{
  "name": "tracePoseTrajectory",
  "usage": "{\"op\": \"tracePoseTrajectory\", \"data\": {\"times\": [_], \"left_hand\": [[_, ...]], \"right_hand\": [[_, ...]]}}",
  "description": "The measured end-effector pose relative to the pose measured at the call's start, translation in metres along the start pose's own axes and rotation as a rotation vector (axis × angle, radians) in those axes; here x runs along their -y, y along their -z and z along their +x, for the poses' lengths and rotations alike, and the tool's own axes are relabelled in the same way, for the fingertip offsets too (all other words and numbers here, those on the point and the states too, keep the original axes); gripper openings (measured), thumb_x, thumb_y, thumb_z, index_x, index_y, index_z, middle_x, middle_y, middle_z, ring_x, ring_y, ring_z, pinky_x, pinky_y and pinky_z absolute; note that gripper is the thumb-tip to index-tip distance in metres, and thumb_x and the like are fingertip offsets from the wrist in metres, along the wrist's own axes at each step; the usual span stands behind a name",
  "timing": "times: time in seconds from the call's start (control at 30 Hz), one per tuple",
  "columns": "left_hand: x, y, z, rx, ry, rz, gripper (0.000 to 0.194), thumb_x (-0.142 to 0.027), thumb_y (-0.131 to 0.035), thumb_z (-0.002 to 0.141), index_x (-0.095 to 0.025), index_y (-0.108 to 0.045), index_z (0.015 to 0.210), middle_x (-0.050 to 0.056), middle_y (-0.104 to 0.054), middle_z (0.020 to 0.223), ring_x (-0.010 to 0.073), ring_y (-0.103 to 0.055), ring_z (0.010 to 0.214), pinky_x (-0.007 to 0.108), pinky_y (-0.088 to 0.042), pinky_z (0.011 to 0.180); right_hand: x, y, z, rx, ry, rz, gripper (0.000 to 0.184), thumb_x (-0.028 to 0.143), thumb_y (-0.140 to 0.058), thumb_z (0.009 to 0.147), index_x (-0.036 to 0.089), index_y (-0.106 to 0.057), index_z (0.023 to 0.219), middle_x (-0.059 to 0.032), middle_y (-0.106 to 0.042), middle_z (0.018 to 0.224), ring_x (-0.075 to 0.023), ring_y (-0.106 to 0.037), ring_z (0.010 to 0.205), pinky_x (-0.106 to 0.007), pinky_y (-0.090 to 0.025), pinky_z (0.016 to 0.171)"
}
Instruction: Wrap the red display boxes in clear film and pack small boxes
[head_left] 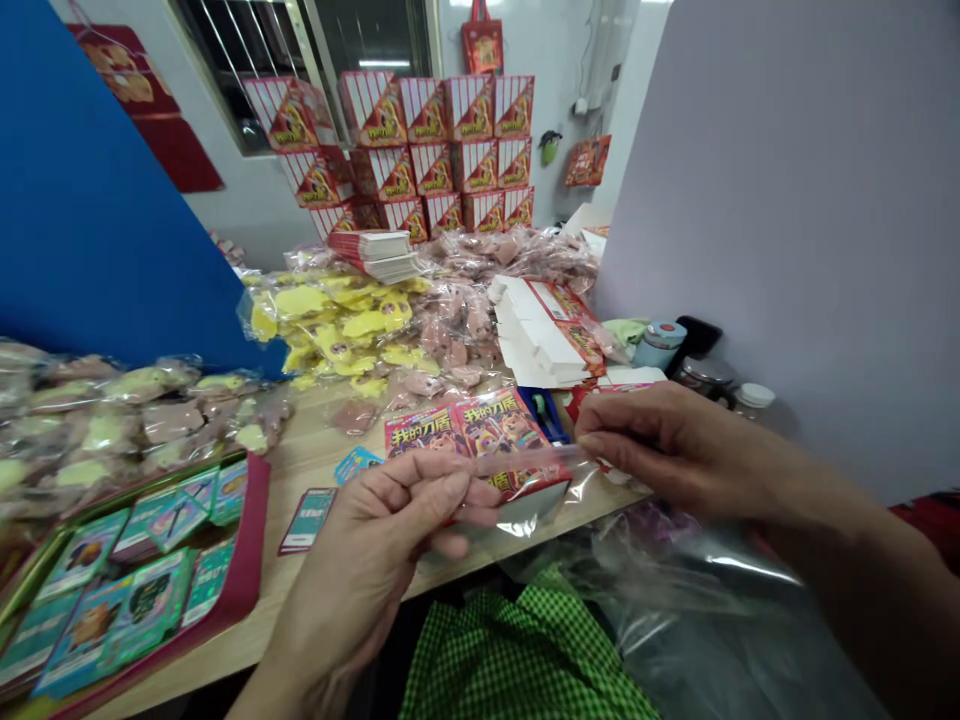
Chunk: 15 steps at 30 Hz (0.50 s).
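Observation:
A clear plastic bag [525, 512] is stretched between my two hands above the table's front edge. My left hand [420, 505] pinches one end of its top strip between thumb and fingers. At the other end, my right hand [652, 440] has thumb and fingertips closed on the strip. Behind the bag lie printed card packs [491, 425] in red, purple and yellow. The lower pack shows partly through the plastic. Beside my left wrist is a small stack of green cards [306, 520], with blue cards [358, 463] a little farther back.
At the left stands a pink-rimmed tin [251, 540] filled with cards. Yellow bagged figures [337, 320] and pinkish bagged ones [457, 330] are heaped behind. Stacked red boxes [427, 150] line the wall. Flat white cartons [536, 335], a blue-lidded jar [660, 343] and loose plastic bags [697, 600] are at the right.

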<state>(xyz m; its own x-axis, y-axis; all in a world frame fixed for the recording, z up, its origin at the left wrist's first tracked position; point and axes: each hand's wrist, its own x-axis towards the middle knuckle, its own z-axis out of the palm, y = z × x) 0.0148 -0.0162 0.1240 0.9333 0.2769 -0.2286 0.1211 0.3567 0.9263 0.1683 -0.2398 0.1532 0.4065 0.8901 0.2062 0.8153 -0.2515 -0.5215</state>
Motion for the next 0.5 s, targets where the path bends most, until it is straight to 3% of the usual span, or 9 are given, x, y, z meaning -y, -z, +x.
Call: {"op": "tracePoseTrajectory", "data": {"times": [0.1,0.17,0.23,0.37,0.5], "left_hand": [[0.017,-0.002,0.004,-0.079,0.040,-0.096,0.030,-0.035,-0.097,0.060,-0.015,-0.080,0.077,0.006,-0.077,0.073,0.0108,-0.071,0.063,0.014,-0.057,0.061],[0.028,-0.002,0.006,-0.110,0.045,-0.110,0.031,-0.035,-0.097,0.061,-0.016,-0.081,0.079,0.005,-0.077,0.075,0.0102,-0.072,0.063,0.014,-0.058,0.062],[0.035,-0.003,0.007,-0.098,0.047,-0.092,0.031,-0.035,-0.095,0.065,-0.016,-0.082,0.086,0.006,-0.079,0.079,0.0102,-0.073,0.066,0.014,-0.058,0.066],[0.042,-0.010,0.006,-0.001,0.012,-0.070,0.028,-0.031,-0.090,0.073,-0.016,-0.083,0.096,0.009,-0.081,0.087,0.0120,-0.073,0.074,0.019,-0.058,0.076],[0.045,-0.013,0.005,0.004,-0.021,-0.037,0.024,-0.031,-0.086,0.076,-0.018,-0.084,0.096,0.009,-0.081,0.091,0.0150,-0.073,0.080,0.024,-0.058,0.081]], "right_hand": [[-0.011,-0.015,-0.001,-0.098,-0.047,-0.273,0.026,0.026,-0.047,0.101,0.019,-0.055,0.078,-0.0025,-0.057,0.070,-0.0172,-0.048,0.065,-0.032,-0.032,0.065],[-0.003,-0.027,-0.002,-0.250,-0.025,-0.479,0.018,0.018,-0.048,0.097,0.018,-0.059,0.083,-0.0074,-0.061,0.080,-0.0220,-0.052,0.075,-0.037,-0.032,0.075],[0.014,-0.039,-0.001,-0.332,0.054,-0.530,0.016,0.011,-0.047,0.094,0.016,-0.061,0.087,-0.0099,-0.062,0.088,-0.0253,-0.053,0.084,-0.041,-0.032,0.081],[0.043,-0.065,0.007,-0.248,0.163,-0.434,0.017,0.008,-0.046,0.093,0.015,-0.060,0.091,-0.0090,-0.060,0.090,-0.0259,-0.049,0.084,-0.042,-0.031,0.082],[0.042,-0.079,0.015,-0.262,0.158,-0.445,0.018,0.007,-0.043,0.093,0.015,-0.059,0.088,-0.0093,-0.058,0.086,-0.0261,-0.045,0.082,-0.042,-0.029,0.079]]}}
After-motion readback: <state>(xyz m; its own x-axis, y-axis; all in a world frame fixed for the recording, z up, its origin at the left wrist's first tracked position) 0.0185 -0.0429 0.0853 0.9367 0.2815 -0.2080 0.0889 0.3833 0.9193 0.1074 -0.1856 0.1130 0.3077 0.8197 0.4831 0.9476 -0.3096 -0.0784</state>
